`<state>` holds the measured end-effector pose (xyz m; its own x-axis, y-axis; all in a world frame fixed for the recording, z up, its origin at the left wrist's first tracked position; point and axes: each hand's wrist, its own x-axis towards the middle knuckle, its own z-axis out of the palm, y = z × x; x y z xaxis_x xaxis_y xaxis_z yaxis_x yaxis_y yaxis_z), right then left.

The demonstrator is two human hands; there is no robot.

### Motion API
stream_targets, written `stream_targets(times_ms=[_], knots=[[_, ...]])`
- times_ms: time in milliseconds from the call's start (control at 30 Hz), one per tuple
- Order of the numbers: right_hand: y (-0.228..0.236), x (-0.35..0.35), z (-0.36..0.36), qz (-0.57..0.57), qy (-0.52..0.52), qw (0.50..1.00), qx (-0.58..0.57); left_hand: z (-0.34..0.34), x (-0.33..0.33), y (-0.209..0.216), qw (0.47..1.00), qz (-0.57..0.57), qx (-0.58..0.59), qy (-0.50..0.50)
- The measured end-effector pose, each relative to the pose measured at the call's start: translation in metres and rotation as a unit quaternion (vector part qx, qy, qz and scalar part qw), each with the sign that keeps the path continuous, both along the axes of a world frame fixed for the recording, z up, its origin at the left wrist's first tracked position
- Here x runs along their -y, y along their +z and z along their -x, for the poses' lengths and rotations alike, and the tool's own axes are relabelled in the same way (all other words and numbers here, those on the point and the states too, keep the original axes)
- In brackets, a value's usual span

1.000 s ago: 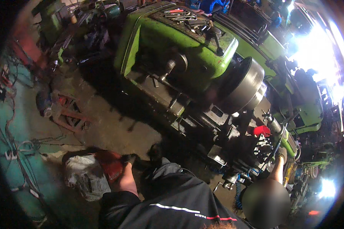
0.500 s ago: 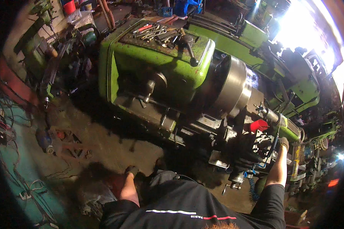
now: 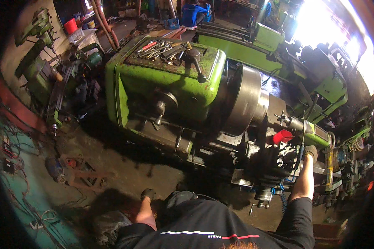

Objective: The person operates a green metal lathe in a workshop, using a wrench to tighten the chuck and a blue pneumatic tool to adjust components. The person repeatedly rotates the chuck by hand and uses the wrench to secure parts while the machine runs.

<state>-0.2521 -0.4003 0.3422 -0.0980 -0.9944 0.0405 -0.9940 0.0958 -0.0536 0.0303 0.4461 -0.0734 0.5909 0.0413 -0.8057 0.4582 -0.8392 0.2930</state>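
Observation:
My right arm stretches out to the lathe's green tailstock point(image 3: 318, 135). At its near side is my right hand point(image 3: 311, 153) in a dark glove, its fingers hidden from view. Close by are a thin dark hose, a red cup-shaped container point(image 3: 281, 137) and the dark tool post point(image 3: 287, 157). Left of these sits the large round steel chuck point(image 3: 247, 95), in front of the green headstock point(image 3: 170, 74). My left hand point(image 3: 148, 193), also in a dark glove, hangs low at my left side, apart from the machine. Its fingers are too dark to make out.
Loose wrenches and keys point(image 3: 160, 50) lie on top of the headstock, beside a lever. Another green machine point(image 3: 241, 50) stands behind. A drill press point(image 3: 39, 54) is at far left, and cables point(image 3: 27, 199) trail over the left floor. A person in blue point(image 3: 193, 14) is in the background.
The view has tilted upward a little, so more of the background shows. My right hand stays beside the tailstock, and my left hand still hangs at my side.

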Motion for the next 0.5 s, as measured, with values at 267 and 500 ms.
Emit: stream_targets(times_ms=[267,500], knots=[[-0.002,0.006,0.0,-0.012,0.001,1.0,0.0,0.007,-0.014,-0.021,0.997,-0.02,0.022,-0.066],[-0.004,0.005,-0.005,-0.004,0.009,1.0,0.001,0.016,-0.031,-0.055,0.985,-0.014,0.034,-0.167]])
